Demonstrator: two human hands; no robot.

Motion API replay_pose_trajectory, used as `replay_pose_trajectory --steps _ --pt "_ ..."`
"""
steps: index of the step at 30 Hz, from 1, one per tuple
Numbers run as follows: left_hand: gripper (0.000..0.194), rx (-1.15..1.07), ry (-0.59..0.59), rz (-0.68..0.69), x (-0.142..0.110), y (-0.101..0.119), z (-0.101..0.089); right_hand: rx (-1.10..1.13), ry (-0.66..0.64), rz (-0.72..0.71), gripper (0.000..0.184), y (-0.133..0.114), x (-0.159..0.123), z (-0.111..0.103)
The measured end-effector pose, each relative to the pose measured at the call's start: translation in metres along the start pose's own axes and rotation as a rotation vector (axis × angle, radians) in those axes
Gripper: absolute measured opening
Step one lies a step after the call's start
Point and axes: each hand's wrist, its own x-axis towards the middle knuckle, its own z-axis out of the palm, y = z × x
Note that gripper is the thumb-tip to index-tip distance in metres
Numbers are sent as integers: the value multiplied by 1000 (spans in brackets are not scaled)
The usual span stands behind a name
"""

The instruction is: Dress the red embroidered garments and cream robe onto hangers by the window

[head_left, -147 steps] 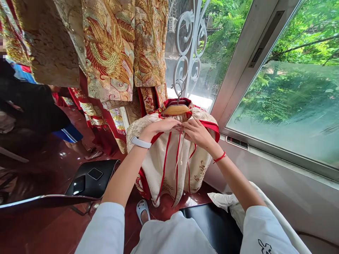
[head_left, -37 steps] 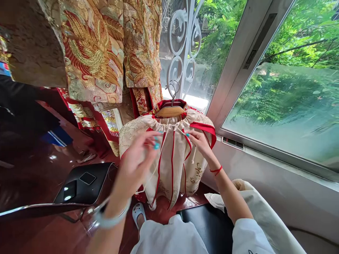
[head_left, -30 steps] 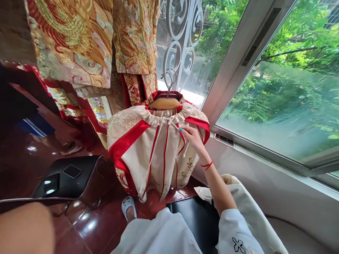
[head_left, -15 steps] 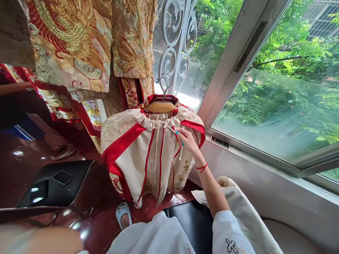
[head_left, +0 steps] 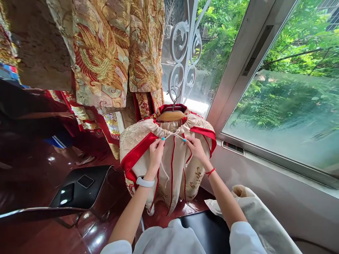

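A cream garment [head_left: 165, 155] with red bands and gold embroidery hangs in front of me on a wooden hanger [head_left: 172, 115]. Its gathered neckline carries a thin cream drawstring [head_left: 165, 170], crossed at the front middle. My left hand [head_left: 156, 151], with a watch [head_left: 145, 181] on its wrist, pinches one end of the string left of the crossing. On the other side, my right hand [head_left: 195, 148] pinches the second end, fingers closed. The string runs taut between both hands, and one loose tail dangles below the left hand.
Embroidered gold and red garments [head_left: 100, 67] hang at the left. A black chair [head_left: 82, 190] with a dark phone-like object stands lower left. A window [head_left: 280, 106] with a phone [head_left: 233, 147] on its sill is at the right. White cloth [head_left: 251, 208] lies lower right. Another person's arm shows far left.
My left hand has come up from the lower left and taken hold of one string end. My right hand keeps its end. The view has shifted left.
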Motion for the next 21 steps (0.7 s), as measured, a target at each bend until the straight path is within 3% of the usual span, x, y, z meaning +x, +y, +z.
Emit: replay_pose_trajectory --steps 8,13,17,21 --pt "45 -87 4 88 21 56 -11 -232 147 -200 29 -36 28 -40" --pt "44 -72 9 -28 20 43 -23 -149 121 -101 29 -16 19 -29" --pt "42 -76 -6 -4 16 37 -25 -139 138 -118 28 -13 11 -20" --pt "31 -149 -186 -95 14 50 -23 -221 94 -181 26 -30 0 -26"
